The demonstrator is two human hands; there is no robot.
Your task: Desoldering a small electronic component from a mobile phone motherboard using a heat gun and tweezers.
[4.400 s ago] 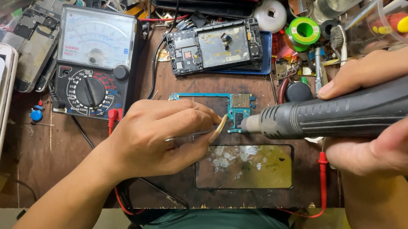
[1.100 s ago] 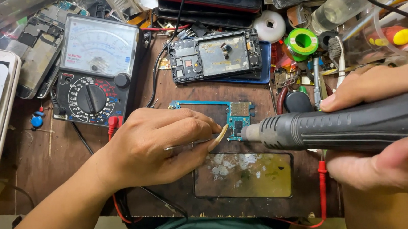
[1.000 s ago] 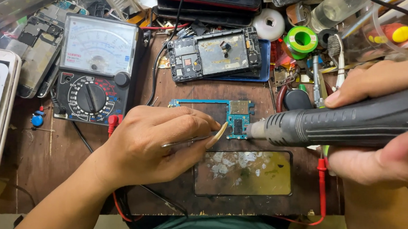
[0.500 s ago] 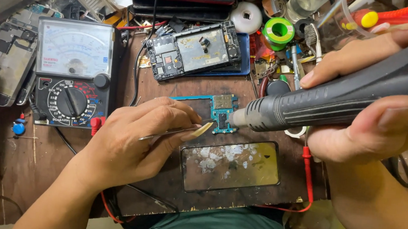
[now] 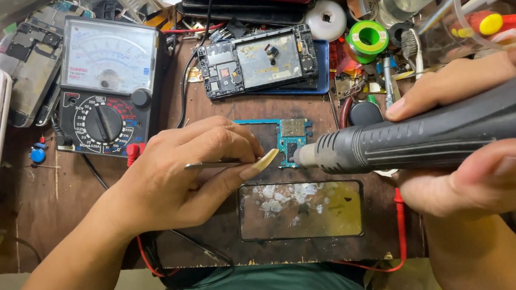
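Observation:
My left hand (image 5: 194, 171) pinches thin metal tweezers (image 5: 215, 165), their tips pointing right toward a small blue-green circuit board (image 5: 288, 138) lying on the brown wooden bench. My right hand (image 5: 473, 146) grips a thick dark hot-air tool (image 5: 425, 140) held almost level. Its metal nozzle sits just above the board's right lower part, close to my left thumbnail. The board's left strip is partly hidden behind my left fingers.
A stained glass plate (image 5: 302, 208) lies just below the board. An analog multimeter (image 5: 106, 88) stands at the left, with red leads (image 5: 401, 231) trailing over the bench. An opened phone body (image 5: 260, 60) lies at the back beside a green tape roll (image 5: 369, 35) and clutter.
The view has shifted a little. The hot-air tool's nozzle has come slightly closer to the board; my left hand keeps the tweezers in about the same spot.

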